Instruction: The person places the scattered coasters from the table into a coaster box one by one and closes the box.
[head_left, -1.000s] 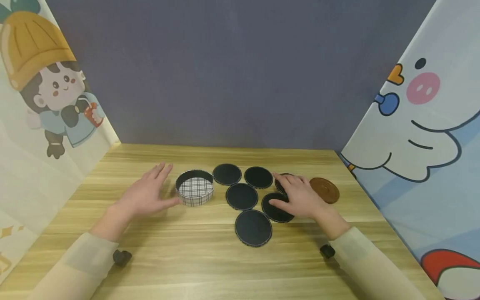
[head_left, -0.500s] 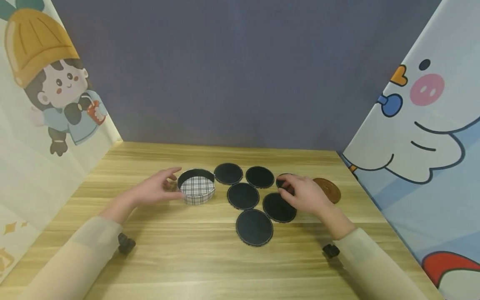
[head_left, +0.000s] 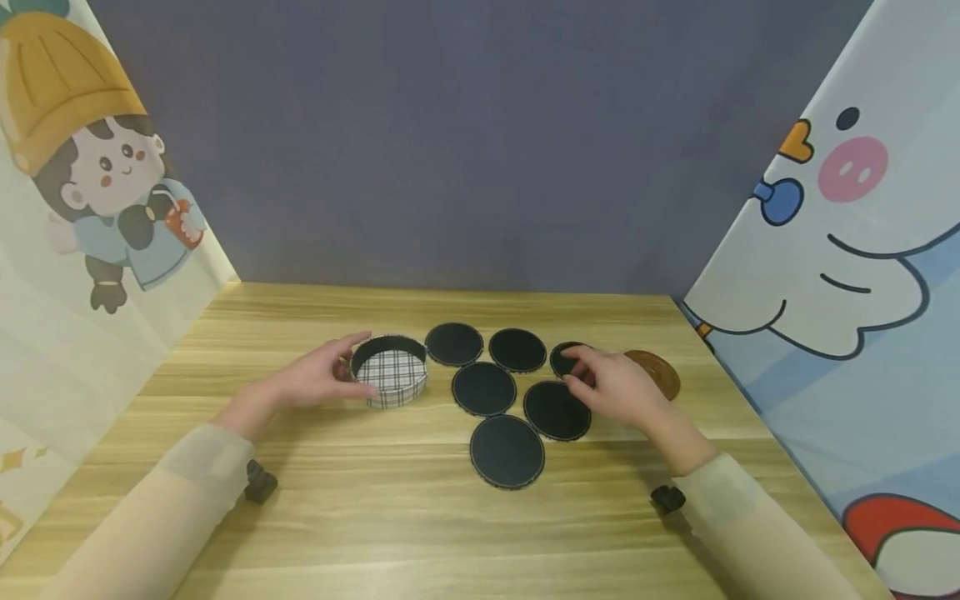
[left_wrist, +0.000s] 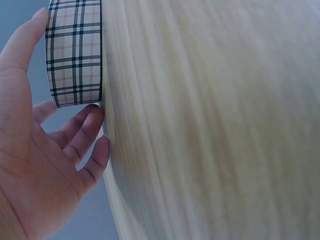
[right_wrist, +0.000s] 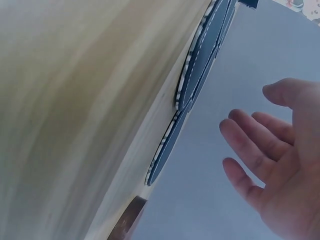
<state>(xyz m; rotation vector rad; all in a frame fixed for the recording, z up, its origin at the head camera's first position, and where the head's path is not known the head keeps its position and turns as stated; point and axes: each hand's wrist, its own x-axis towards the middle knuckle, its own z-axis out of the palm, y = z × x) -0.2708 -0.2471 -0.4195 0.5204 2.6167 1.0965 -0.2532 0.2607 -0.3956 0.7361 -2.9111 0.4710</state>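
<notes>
A round, open-topped plaid box stands on the table at centre left, dark inside along its back wall, with a plaid floor. My left hand grips its left side, thumb at the front and fingers curving behind; the left wrist view shows the box wall beside them. Several black round coasters with stitched rims lie flat across the middle. Above the right-hand coasters hovers my right hand, fingers loosely bent and holding nothing. The right wrist view shows it apart from the coasters.
A brown round disc lies at the right, partly hidden behind my right hand. The wood-grain table meets a grey back panel. Cartoon-printed side panels flank it on both sides.
My left hand has moved right and closed in on the plaid box's side. The right hand's fingers have drawn in, and the hand has shifted slightly right. Coasters and box stay put.
</notes>
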